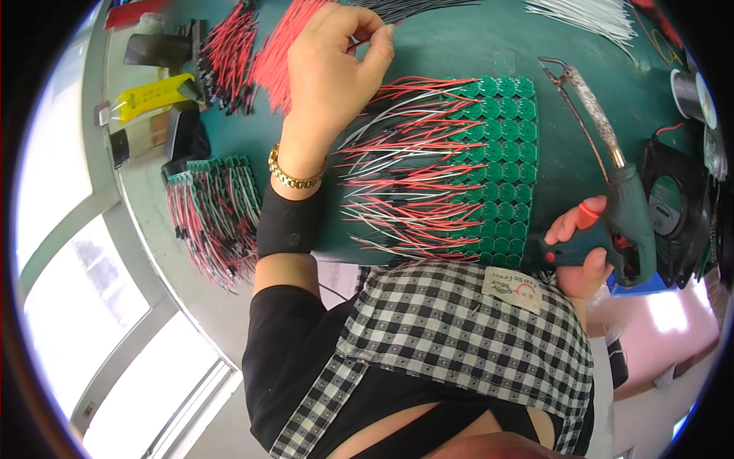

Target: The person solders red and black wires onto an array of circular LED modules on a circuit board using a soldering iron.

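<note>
My left hand (336, 57) is over the far side of the bench, thumb and fingers pinched on a thin red wire (398, 24). Beneath and beside it lies a bundle of loose red wires (272, 65). A panel of small round green circuit boards (507, 161) lies in front of me, with red, white and black wires (413, 164) trailing left from it. At the right, my right hand (581, 249) is closed round the handle of a dark green soldering gun (628, 206). The gun's metal tip points away from me, apart from the panel. A red band wraps one finger.
Wired boards (214, 206) are piled at the left, near a yellow packet (153, 98). Other red wires (232, 50) lie behind them. Black wires (409, 9) and white wires (585, 19) lie at the far edge. A solder spool (688, 96) and a black fan (673, 195) stand at the right.
</note>
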Tool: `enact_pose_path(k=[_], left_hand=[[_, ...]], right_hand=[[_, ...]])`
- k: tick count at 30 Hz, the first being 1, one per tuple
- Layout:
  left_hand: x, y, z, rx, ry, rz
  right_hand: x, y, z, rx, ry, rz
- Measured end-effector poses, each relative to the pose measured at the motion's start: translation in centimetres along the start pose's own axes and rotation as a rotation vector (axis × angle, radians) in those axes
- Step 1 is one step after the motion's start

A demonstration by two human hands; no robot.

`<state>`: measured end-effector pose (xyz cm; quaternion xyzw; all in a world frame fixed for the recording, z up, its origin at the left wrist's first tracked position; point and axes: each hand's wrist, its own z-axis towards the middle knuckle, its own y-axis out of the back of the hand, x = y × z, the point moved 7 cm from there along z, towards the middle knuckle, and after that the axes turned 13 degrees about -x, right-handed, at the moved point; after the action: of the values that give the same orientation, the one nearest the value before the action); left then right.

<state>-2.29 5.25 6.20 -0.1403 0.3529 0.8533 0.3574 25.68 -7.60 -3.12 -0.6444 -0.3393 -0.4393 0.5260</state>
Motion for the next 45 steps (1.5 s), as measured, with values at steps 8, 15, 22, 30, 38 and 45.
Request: enact_pose_path(k=[8, 15, 22, 30, 38, 45], left_hand=[[0.7, 0.5, -1.8, 0.102, 0.057, 0.168], [2.8, 4.2, -1.8, -0.070, 0.032, 0.301], [5.3, 12.1, 3.0, -0.308, -0.111, 0.822], [-0.5, -2.5, 5.8, 0.012, -0.238, 0.341], [1.0, -10.7, 7.7, 0.213, -0.458, 0.665], [0.9, -9.7, 6.4, 0.131, -0.438, 0.544]], right_hand=[[-0.1, 0.2, 0.7, 0.015, -0.093, 0.171], [0.3, 0.0, 0.3, 0.064, -0.082, 0.109], [0.7, -0.7, 0.7, 0.090, -0.082, 0.122], [1.0, -0.3, 0.6, 0.035, -0.049, 0.132], [1.1, -0.9, 0.5, 0.044, -0.021, 0.154], [0.5, -0.5, 0.5, 0.034, -0.055, 0.157]])
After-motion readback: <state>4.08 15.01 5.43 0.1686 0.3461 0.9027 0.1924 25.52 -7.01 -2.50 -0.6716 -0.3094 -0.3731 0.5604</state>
